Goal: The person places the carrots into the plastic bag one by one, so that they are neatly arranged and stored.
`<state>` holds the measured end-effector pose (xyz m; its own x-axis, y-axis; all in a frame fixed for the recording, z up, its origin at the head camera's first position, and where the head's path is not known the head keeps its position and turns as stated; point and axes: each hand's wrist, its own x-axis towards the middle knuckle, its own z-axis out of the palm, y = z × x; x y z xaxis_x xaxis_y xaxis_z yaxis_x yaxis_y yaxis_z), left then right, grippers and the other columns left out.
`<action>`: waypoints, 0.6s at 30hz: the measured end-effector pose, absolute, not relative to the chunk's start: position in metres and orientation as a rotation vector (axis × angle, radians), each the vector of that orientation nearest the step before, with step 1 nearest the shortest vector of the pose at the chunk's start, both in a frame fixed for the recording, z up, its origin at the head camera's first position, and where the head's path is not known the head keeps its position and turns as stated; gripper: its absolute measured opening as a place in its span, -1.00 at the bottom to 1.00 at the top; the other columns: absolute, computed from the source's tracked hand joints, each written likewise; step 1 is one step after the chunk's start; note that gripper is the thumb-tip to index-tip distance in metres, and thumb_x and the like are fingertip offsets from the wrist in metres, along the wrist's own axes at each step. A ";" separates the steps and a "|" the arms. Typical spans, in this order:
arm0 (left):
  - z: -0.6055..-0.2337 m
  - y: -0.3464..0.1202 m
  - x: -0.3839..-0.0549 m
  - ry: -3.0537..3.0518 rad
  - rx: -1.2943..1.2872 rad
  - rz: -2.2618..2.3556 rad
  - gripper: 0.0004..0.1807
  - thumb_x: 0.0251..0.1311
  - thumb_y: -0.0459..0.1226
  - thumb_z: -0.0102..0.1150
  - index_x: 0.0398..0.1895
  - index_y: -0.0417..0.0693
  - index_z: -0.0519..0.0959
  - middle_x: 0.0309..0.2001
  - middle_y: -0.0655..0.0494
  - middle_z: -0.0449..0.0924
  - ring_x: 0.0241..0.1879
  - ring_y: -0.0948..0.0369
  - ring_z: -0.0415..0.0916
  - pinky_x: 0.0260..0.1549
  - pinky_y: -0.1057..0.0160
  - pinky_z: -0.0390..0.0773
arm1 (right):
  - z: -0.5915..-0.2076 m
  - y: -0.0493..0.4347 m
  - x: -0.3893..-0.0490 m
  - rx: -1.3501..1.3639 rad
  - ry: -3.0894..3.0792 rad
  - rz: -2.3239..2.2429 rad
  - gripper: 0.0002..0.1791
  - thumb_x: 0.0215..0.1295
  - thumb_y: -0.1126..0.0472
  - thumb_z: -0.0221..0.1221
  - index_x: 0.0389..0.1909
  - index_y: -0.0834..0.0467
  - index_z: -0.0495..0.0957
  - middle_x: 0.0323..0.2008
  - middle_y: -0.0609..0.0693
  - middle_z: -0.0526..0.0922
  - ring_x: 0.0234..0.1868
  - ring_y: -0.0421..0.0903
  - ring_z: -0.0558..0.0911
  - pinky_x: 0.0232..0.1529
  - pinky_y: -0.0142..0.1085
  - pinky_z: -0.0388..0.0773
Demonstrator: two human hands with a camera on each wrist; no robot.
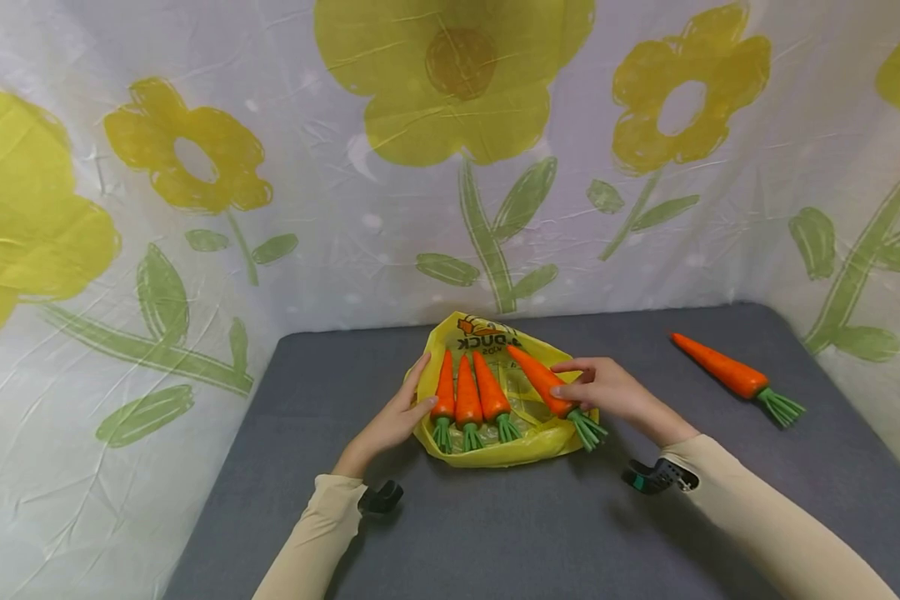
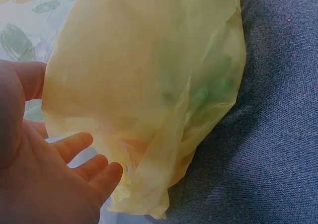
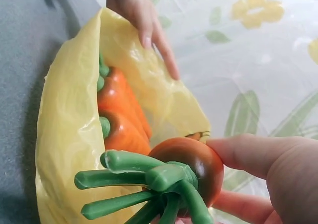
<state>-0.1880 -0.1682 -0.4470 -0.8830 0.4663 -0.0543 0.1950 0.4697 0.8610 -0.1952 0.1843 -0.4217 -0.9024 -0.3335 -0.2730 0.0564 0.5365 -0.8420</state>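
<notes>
A yellow plastic bag [image 1: 525,454] lies with its mouth spread wide, and three orange carrots with green stalks, one of them the middle carrot [image 1: 468,400], lie side by side in it. At the bag's left rim, my left hand [image 1: 392,421] grips the plastic with the thumb inside; in the left wrist view its other fingers [image 2: 74,147] are loosely bent beside the bag. My right hand [image 1: 607,387] pinches another carrot [image 1: 536,375] near its stalk end, above the right part of the bag's opening. Its green stalks [image 3: 164,184] face the right wrist camera.
One more carrot [image 1: 723,367] lies on the grey table [image 1: 525,533] at the right, its stalks toward the right front. Behind the table and along its sides hangs a pale sheet [image 1: 300,167] with yellow flowers.
</notes>
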 end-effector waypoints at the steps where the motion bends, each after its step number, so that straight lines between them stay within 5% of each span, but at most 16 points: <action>1: -0.447 -0.168 -0.188 2.438 0.563 1.372 -0.19 0.52 -0.25 -0.10 0.61 -0.11 -0.33 0.62 -0.15 -0.39 0.60 -0.10 -0.40 0.52 -0.22 -0.19 | -0.422 0.182 -0.197 -0.222 2.370 -1.325 -0.32 0.29 -0.02 0.28 0.36 0.17 0.40 -0.12 0.15 0.73 -0.32 -0.14 0.65 -0.18 -0.15 0.64; 18: -0.446 -0.168 -0.187 2.427 0.556 1.378 -0.19 0.52 -0.26 -0.11 0.61 -0.11 -0.33 0.62 -0.14 -0.39 0.60 -0.11 -0.40 0.51 -0.23 -0.17 | -0.432 0.150 -0.227 -0.120 2.317 -1.345 -0.30 0.38 -0.01 0.19 0.43 0.22 0.29 0.14 0.26 0.59 -0.17 -0.10 0.70 0.04 -0.07 0.65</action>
